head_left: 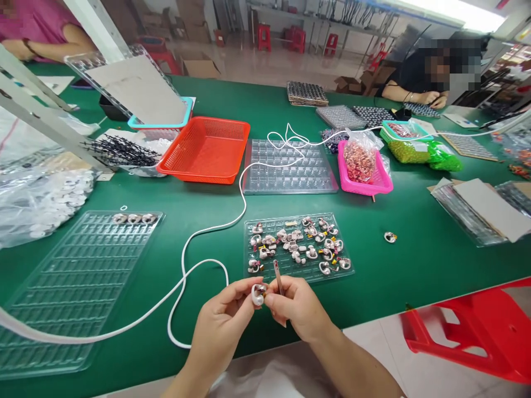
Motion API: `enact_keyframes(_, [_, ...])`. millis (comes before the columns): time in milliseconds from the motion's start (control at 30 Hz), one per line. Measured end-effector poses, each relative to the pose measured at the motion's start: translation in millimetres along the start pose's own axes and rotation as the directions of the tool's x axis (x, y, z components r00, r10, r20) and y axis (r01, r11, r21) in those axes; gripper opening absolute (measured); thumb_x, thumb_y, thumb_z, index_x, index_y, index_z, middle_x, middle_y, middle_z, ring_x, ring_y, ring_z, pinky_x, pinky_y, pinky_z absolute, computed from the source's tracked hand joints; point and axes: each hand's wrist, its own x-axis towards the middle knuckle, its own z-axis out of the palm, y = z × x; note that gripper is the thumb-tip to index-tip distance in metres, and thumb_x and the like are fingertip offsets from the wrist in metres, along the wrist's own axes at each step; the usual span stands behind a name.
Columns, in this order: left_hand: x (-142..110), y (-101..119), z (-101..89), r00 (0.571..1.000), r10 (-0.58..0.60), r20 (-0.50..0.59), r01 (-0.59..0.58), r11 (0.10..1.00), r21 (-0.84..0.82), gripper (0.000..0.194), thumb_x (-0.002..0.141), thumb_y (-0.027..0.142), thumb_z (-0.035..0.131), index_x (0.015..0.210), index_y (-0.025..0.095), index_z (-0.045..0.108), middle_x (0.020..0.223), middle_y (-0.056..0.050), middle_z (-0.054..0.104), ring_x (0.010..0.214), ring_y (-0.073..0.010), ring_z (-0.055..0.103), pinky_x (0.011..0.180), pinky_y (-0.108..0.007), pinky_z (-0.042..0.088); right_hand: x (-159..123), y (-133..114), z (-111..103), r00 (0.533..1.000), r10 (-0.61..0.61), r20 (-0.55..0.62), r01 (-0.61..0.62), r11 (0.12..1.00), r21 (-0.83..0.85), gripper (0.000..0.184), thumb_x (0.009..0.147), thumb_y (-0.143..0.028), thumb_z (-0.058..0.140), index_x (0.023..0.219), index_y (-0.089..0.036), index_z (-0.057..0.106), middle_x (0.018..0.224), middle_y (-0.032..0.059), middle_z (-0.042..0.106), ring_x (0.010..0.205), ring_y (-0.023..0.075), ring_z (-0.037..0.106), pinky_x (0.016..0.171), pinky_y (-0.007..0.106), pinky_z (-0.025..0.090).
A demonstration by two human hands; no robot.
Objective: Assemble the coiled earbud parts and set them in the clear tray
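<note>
A small white curved piece [258, 295] is up off the worktop [365, 293], above its near edge, pinched between the thumb and fingers of the left hand [222, 315]. The right hand [302, 309] grasps a slim tool [278, 276], its point upward, with thumb and fingertips right at the curved piece's side.

Just beyond the hands, a clear tray [309, 272] carries many loose pale parts [255, 240], scattered rather than set in rows. One similar part [390, 237] lies alone on the worktop to the right of it. Toward the worktop's left end, a ribbed tray [78, 276] has three rounded parts [134, 219] lined up at its far edge. If those are finished, the work looks barely begun: one in hand, most left.

Farther back stand an orange basket [199, 174], a compartment tray [290, 189] and a pink basket [365, 188].
</note>
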Motion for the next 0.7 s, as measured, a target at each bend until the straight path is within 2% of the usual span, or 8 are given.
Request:
enact_keyframes(200, [-2,-7,4.0,0.998,0.046,-0.045,-0.044,0.998,0.045,0.02,0.075,0.037,0.079,0.086,0.02,0.079,0.089,-0.008,0.082,0.081,-0.0253,0.078,0.076,-0.029,0.063,-5,-5,7,0.999,-0.035,-0.026,0.034,0.998,-0.061,0.037,0.072,-0.046,0.083,0.071,-0.016,0.061,0.049,-0.0085,0.047,0.042,0.0054,0.037,0.041,0.02,0.027])
enact_keyframes(367, [-3,-22,2.1,0.995,0.089,-0.038,-0.086,0.994,0.074,0.022,0.081,0.037,0.076,0.097,0.024,0.079,0.093,-0.006,0.082,0.085,-0.0255,0.078,0.079,-0.03,0.063,-8,-4,9,0.991,-0.104,-0.085,0.098,0.992,-0.074,0.037,0.073,-0.048,0.081,0.072,-0.017,0.062,0.052,-0.0075,0.048,0.044,0.006,0.038,0.043,0.021,0.027])
enact_keyframes(567, [-1,-25,-3.9,0.967,0.252,0.044,-0.255,0.937,0.237,0.022,0.087,0.031,0.07,0.105,0.027,0.08,0.099,-0.006,0.081,0.084,-0.024,0.077,0.072,-0.026,0.061,-8,2,6,0.988,-0.116,-0.106,0.112,0.993,-0.044,0.033,0.075,-0.046,0.079,0.075,-0.017,0.064,0.051,-0.0069,0.051,0.04,0.0056,0.037,0.039,0.021,0.028])
enact_keyframes(700, [-2,-20,-6.9,0.95,0.295,0.105,-0.313,0.908,0.277,0.025,0.089,0.027,0.066,0.111,0.029,0.079,0.105,-0.005,0.081,0.093,-0.0248,0.076,0.079,-0.027,0.06,-7,2,6,0.984,-0.124,-0.127,0.121,0.992,-0.03,0.035,0.075,-0.049,0.077,0.074,-0.016,0.064,0.05,-0.0065,0.05,0.039,0.0053,0.037,0.038,0.02,0.028])
